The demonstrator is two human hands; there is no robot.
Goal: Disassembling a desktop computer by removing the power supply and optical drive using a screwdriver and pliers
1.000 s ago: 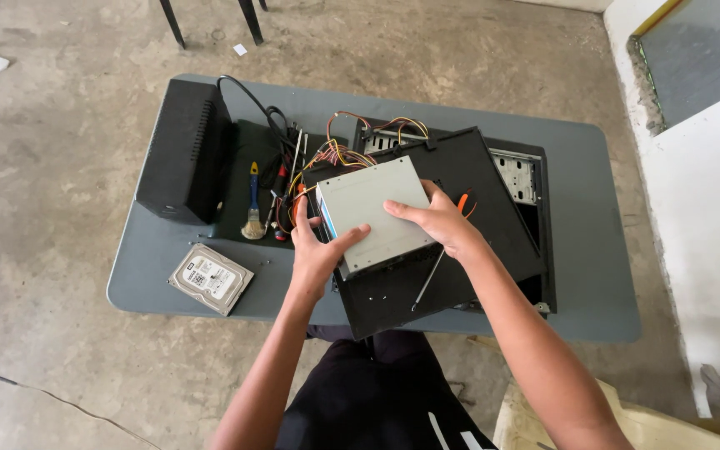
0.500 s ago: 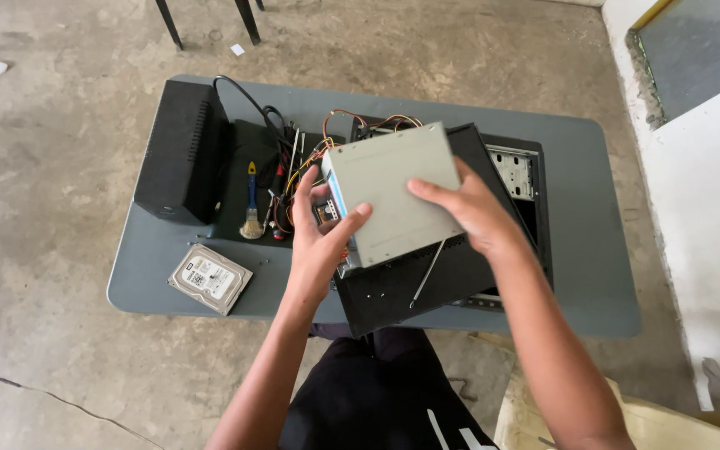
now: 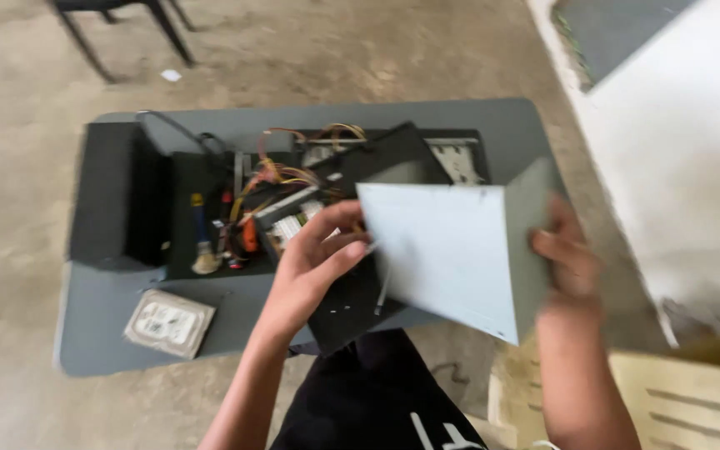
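I hold a grey metal drive box tilted in the air over the table's front right corner. My right hand grips its right side. My left hand has its fingertips curled on the box's left edge. Below the box lies an open black computer case with a loose black panel on top, all on a grey table. The picture is blurred by motion.
A silver hard drive lies at the table's front left. A black box stands at the left, with screwdrivers and coloured wires beside it. Chair legs stand behind; a white wall is at right.
The grey drive box has been lifted off the case and swung to the right, toward me. My view has moved closer and turned right.
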